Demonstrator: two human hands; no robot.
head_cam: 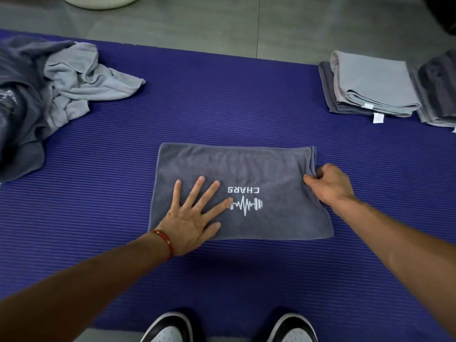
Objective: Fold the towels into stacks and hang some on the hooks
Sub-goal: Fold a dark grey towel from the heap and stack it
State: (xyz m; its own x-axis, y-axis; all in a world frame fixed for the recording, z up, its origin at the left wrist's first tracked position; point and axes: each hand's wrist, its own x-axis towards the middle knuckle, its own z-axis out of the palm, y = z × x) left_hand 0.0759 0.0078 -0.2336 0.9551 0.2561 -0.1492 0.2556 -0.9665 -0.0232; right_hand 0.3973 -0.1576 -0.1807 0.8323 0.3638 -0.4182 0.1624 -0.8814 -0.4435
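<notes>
A dark grey towel with a white "CHARS" logo lies folded into a rectangle in the middle of the purple mat. My left hand presses flat on its left half, fingers spread. At the towel's right edge my right hand pinches the folded layers between thumb and fingers. A loose heap of unfolded grey towels sits at the far left. A stack of folded grey towels rests at the far right, with a second folded stack beside it at the frame edge.
The mat lies on a grey tiled floor. A white round object shows at the top left edge. My two shoes stand at the mat's near edge.
</notes>
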